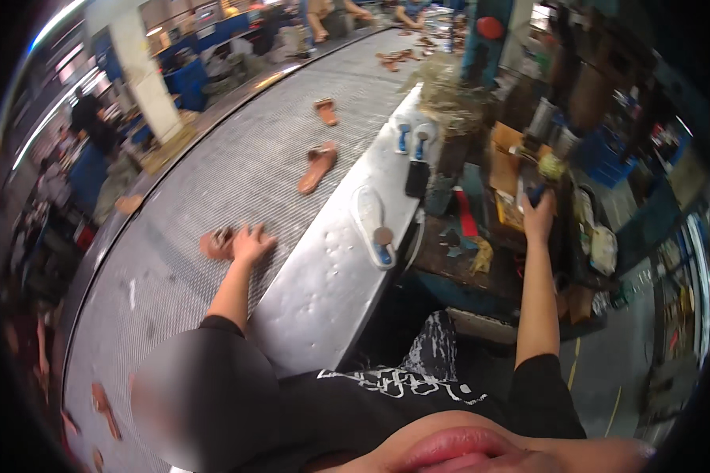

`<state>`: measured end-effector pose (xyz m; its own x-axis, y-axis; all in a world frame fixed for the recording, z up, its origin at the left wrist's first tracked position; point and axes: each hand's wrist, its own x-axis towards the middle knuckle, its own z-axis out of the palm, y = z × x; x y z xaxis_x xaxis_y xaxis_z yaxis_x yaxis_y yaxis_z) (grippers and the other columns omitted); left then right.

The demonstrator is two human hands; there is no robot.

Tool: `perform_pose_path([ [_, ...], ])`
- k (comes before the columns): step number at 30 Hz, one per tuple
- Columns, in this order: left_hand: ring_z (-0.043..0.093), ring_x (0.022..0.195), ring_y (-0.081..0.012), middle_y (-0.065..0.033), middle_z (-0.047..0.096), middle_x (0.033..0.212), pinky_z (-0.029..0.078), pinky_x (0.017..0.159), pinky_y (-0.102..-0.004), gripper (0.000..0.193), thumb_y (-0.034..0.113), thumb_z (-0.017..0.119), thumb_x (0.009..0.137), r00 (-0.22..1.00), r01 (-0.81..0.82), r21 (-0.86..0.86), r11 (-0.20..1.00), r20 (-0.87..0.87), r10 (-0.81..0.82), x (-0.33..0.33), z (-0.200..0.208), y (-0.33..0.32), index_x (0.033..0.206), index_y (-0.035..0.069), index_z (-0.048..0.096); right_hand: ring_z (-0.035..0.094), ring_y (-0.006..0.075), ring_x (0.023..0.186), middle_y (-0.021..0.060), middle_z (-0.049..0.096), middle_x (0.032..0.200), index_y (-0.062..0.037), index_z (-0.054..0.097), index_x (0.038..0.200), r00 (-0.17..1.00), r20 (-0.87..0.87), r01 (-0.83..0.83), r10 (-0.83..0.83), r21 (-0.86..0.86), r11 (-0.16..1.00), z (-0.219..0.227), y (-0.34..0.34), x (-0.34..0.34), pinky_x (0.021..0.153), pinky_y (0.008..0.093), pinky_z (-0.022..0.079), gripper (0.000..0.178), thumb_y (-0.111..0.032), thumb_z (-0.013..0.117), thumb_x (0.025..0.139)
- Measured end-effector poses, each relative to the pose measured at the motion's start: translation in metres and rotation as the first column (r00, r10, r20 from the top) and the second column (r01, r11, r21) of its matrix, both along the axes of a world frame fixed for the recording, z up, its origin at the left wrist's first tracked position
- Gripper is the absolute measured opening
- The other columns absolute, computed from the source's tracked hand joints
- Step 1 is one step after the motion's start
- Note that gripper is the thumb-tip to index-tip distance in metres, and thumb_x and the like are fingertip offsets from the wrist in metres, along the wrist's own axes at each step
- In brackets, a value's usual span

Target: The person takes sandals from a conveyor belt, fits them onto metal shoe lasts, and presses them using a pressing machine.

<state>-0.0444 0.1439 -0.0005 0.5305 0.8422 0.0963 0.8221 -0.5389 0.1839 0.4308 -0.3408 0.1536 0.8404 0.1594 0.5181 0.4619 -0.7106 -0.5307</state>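
The left hand [251, 243] is stretched out over the mesh conveyor [213, 181] and lies on a brown sandal [217, 243], with the fingers spread on its right end; I judge that it is not clamped yet, only touching. The right hand [539, 217] is raised at the workbench [481, 260] on the right side and is closed around a brush [546, 175] with a blue handle and a yellowish head. So the step in hand seems to be the taking of one sandal from the belt while the brush is kept ready. The next move calls for the left fingers to close on the sandal and lift it clear of the mesh, across the metal ledge [331, 268]. Counted: near the person there are three sandals on the belt, the one under the hand, one in the middle [317, 167] and one further up [326, 111]; more lie at the far end, too small to count. On the ledge lies one white last [371, 225], and two smaller ones [412, 138] stand beyond it.
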Motion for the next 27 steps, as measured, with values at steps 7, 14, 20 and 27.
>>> perform_pose_path([
  [7, 0.058, 0.11, -0.0324, -0.0199, 0.061, 0.119, 0.042, 0.097, -0.0415, 0.062, 0.035, 0.071, 0.08, 0.858, -0.01, -0.1, 0.995, 0.51, 0.06, -0.106, 0.002, -0.08, 0.131, 0.005, 0.052, 0.05, 0.0382, 0.12, 0.0236, 0.05, 0.132, 0.0025, 0.035, 0.137, 0.978, -0.16, 0.092, -0.133, -0.237, 0.967, 0.002, 0.007, -0.037, 0.097, 0.0453, 0.041, 0.082, -0.043, 0.07, 0.078],
  [14, 0.045, 0.123, -0.0346, -0.0203, 0.05, 0.13, 0.037, 0.103, -0.0392, 0.084, 0.039, 0.077, 0.071, 0.768, -0.64, 0.08, 0.764, 0.028, 0.64, -0.207, 0.026, -0.149, 0.138, 0.001, 0.042, 0.057, 0.0393, 0.109, 0.0242, 0.057, 0.119, 0.0033, 0.045, 0.125, 0.997, 0.026, 0.081, -0.078, -0.16, 0.984, -0.025, 0.005, -0.01, 0.091, 0.0469, 0.046, 0.07, -0.039, 0.073, 0.076],
  [20, 0.058, 0.1, -0.0309, -0.02, 0.06, 0.109, 0.047, 0.087, -0.0396, 0.062, 0.034, 0.079, 0.065, 0.912, -0.388, -0.155, 0.908, 0.074, 0.403, -0.212, 0.059, -0.137, 0.111, -0.002, 0.058, 0.057, 0.0394, 0.108, 0.0248, 0.059, 0.115, 0.0039, 0.046, 0.126, 0.995, -0.021, 0.099, -0.102, -0.114, 0.988, -0.019, 0.003, -0.023, 0.091, 0.0461, 0.045, 0.073, -0.04, 0.075, 0.074],
  [27, 0.061, 0.096, -0.0254, -0.0145, 0.059, 0.111, 0.049, 0.083, -0.0377, 0.071, 0.018, 0.076, 0.076, 0.04, 0.778, -0.383, 0.497, 0.821, 0.569, -0.126, 0.085, -0.212, 0.134, 0.01, 0.036, 0.058, 0.0322, 0.112, 0.0189, 0.059, 0.12, -0.0013, 0.053, 0.126, 0.999, 0.039, -0.039, 0.032, 0.182, 0.982, -0.03, -0.007, -0.092, 0.095, 0.0388, 0.043, 0.062, -0.023, 0.077, 0.073],
])
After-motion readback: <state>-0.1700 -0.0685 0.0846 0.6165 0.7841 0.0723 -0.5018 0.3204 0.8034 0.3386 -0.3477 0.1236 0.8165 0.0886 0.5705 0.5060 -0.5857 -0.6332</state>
